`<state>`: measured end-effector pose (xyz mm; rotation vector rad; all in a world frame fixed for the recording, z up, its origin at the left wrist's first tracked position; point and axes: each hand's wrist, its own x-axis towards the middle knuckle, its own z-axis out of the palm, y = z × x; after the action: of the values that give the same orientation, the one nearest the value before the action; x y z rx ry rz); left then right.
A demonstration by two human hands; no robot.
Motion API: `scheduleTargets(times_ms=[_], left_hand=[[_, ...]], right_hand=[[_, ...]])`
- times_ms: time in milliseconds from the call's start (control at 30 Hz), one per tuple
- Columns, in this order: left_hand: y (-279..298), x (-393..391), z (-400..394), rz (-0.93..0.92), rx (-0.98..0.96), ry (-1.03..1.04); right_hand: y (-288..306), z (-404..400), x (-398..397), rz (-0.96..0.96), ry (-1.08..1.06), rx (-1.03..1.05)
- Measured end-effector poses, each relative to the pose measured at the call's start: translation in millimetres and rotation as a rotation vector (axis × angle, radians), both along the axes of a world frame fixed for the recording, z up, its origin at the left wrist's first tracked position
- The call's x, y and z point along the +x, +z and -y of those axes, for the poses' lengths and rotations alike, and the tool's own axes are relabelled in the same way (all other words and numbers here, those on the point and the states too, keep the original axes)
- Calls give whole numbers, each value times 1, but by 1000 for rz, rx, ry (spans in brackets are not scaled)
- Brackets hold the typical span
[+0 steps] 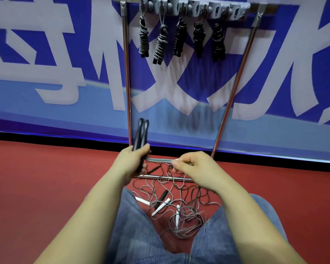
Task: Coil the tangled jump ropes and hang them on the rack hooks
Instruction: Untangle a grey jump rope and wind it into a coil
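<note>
A: We note the left hand (131,159) clamped on two black rope handles (141,132) held upright together at centre frame, and the right hand (191,164) pinching the grey cord bundle (158,160) taut, likely to wrap it.

B: The tangled grey cords with white and black handles (171,206) lie on the red floor (46,178), lower centre. Five coiled ropes (179,39) hang on the grey hook rail (194,6), cropped at the top edge. How far the wrap has got, we cannot tell.

Both forearms are bare from the lower edge of the view up to the wrists, with no sleeve, watch or band showing on them. The left hand (131,161) and right hand (193,165) wear no gloves or rings. The legs are in faded blue denim jeans (133,231), lightly mottled, with a stitched seam line.
</note>
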<state>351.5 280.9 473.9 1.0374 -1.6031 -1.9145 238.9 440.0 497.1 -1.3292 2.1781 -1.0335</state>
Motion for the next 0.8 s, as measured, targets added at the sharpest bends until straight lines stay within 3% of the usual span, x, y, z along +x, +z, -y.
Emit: scheduleTargets(times_ms=[67,133,200,333,633,800], left_hand=[[-3,0,-5,210,-295,-126],[-2,2,-9,349,-378,-369],[3,7,-12,384,-273,-590],[13,15,-15,357,-95,-835],[12,20,-19,259,79,-1075],[13,14,-23,-55,244,-1122]], right_hand=[[10,3,3,-44,16,-8],[17,5,2,-97,-6,2],[24,4,-3,-100,-14,-3],[43,1,-12,32,124,55],[48,12,-29,211,310,254],[37,12,-27,791,258,123]])
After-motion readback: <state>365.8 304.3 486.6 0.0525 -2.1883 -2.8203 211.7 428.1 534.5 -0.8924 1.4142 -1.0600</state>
